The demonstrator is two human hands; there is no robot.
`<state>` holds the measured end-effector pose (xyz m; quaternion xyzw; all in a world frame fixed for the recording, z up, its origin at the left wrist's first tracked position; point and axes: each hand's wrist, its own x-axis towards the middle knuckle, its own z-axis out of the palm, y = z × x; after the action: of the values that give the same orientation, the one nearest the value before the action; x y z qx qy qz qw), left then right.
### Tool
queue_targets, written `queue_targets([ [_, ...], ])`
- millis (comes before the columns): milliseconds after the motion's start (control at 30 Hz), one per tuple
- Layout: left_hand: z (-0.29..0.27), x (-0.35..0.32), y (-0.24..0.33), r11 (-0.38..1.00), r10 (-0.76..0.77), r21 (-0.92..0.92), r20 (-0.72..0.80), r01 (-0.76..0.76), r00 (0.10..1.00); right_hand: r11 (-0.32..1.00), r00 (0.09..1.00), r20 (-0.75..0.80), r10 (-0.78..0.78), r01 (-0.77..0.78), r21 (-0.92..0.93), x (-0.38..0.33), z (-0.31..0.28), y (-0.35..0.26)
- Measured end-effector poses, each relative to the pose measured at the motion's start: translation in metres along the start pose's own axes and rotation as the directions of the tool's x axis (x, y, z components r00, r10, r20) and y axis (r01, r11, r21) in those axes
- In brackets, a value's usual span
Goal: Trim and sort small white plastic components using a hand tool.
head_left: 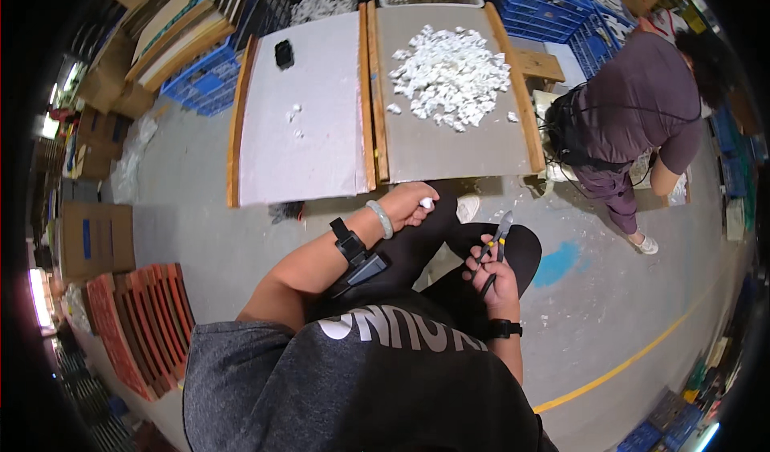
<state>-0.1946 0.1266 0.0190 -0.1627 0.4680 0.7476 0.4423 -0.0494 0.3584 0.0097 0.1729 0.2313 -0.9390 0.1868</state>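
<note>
My left hand [405, 206] is closed around a small white piece [427, 203], part of which shows beside the thumb, just off the near edge of the boards. In my right hand [496, 277] I grip a pair of cutting pliers [503, 229] with yellow and black handles; their jaws point up and away from me, over my right thigh. The pliers and the white piece are apart. Beyond my hands, a heap of small white pieces [457, 75] lies on the grey board [457, 159] with wooden side rails.
A pale board [305, 151] on the left bears a black object [284, 54] and a few white bits. Blue crates [537, 7] stand at the back. A person in purple [634, 91] bends at the right. Stacked reddish slats [144, 324] are at lower left.
</note>
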Motion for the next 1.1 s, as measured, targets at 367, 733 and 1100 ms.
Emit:
queue_targets([
  [367,-0.015,-0.063,-0.07,0.977,0.186,-0.126,0.089,-0.174,0.979,0.985,0.99,0.022,0.143,-0.14,-0.098,0.01,0.015,0.012],
  [733,-0.049,-0.088,-0.099,0.927,0.307,-0.262,0.126,-0.266,0.943,0.95,0.987,-0.102,0.127,-0.15,-0.274,0.006,0.018,0.041],
  [1100,-0.057,-0.077,-0.105,0.964,0.226,-0.218,0.356,-0.155,0.907,0.748,0.969,-0.235,0.072,-0.208,-0.63,-0.044,0.078,0.058],
])
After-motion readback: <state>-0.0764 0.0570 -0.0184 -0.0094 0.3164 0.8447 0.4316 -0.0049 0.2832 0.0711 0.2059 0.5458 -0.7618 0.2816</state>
